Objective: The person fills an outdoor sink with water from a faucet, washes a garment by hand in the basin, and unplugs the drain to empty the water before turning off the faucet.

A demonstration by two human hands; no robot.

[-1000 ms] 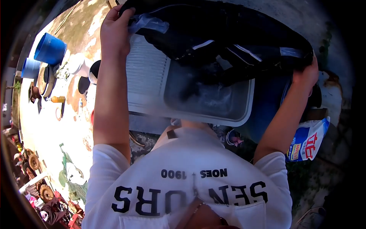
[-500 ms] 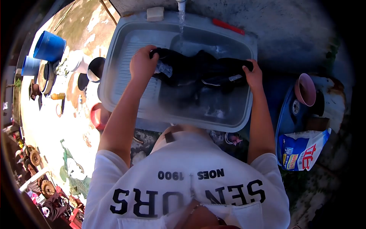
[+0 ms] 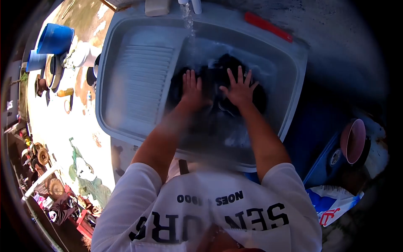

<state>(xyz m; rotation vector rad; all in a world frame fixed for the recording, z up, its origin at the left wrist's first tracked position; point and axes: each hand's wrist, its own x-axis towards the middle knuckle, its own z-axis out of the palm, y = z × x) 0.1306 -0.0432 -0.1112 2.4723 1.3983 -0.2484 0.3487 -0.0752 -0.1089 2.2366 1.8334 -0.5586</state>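
Note:
In the head view a dark, wet piece of clothing lies bunched in the water of the grey sink basin. My left hand rests flat on the left part of the cloth, fingers stretched upward. My right hand presses on its right part with fingers spread wide. Neither hand grips the cloth. Water runs from the tap into the basin behind it. Left of my left hand is the sink's ribbed washboard. Parts of the garment are under water or beneath my hands.
A pale soap bar and a red brush-like object sit on the sink's back rim. To the right are a blue drum, a pink bowl and a detergent bag. Blue buckets stand at the far left.
Both hands have let go of the garment's ends and moved inward, now lying open on it. The stretched-out cloth has dropped into a bunch in the water. The view has shifted closer.

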